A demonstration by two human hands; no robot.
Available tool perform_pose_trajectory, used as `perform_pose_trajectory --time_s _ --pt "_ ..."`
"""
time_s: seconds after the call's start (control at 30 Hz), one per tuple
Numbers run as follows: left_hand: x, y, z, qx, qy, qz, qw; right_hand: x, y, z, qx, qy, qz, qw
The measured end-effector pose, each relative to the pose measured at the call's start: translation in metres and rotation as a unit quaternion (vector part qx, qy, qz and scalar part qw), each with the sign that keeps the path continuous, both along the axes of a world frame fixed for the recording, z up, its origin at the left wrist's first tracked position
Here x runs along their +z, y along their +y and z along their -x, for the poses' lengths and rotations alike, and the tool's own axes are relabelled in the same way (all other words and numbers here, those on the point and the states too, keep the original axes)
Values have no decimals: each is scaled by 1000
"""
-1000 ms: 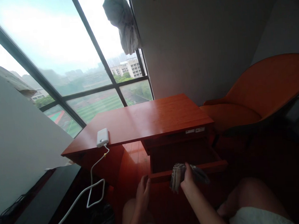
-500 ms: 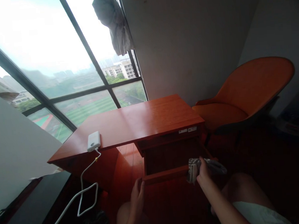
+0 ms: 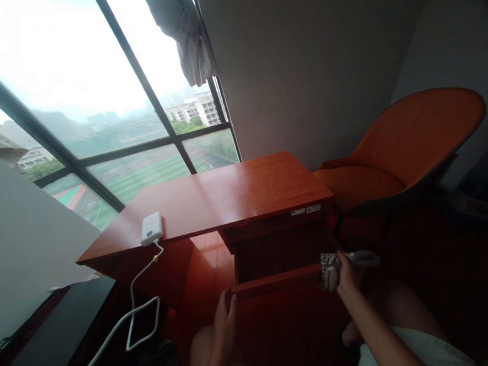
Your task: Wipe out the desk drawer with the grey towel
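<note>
My right hand [image 3: 346,276] is closed round a bundle of grey patterned cloth [image 3: 337,265], held just past the right end of the open drawer [image 3: 276,281] of a reddish wooden desk [image 3: 228,198]. Near the drawer's left front corner my left hand [image 3: 225,323] hangs with its fingers curled loosely, just below the drawer front; whether it touches the wood I cannot tell. Both my bare knees show at the bottom of the view.
A white power bank [image 3: 151,229] lies on the desk's left edge, its white cable [image 3: 136,319] looping down. An orange chair [image 3: 401,155] stands to the right. Behind are large windows and a knotted curtain [image 3: 186,36]. A dark low surface [image 3: 49,336] sits at the left.
My right hand has carried the cloth bundle from the drawer's front middle to the right, past the drawer's end. My left hand stays by the drawer's left corner. The view shifted slightly right.
</note>
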State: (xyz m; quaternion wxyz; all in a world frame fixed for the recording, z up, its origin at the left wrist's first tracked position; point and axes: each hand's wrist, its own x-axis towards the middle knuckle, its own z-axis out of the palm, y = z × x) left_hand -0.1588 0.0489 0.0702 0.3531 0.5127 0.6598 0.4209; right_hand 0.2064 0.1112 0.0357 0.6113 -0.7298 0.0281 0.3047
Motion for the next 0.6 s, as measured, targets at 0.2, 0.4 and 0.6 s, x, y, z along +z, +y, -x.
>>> perform_pose_trajectory --time_s 0.2,0.4,0.6 --pt "-17 -1 -4 17 22 13 1000 10 -11 -30 108 -80 43 990" --pt "-31 -5 -7 36 12 20 999 14 -12 -55 200 -196 128 951" --pt "-37 -12 -7 39 -7 -7 999 13 -20 -56 264 -491 -8 830"
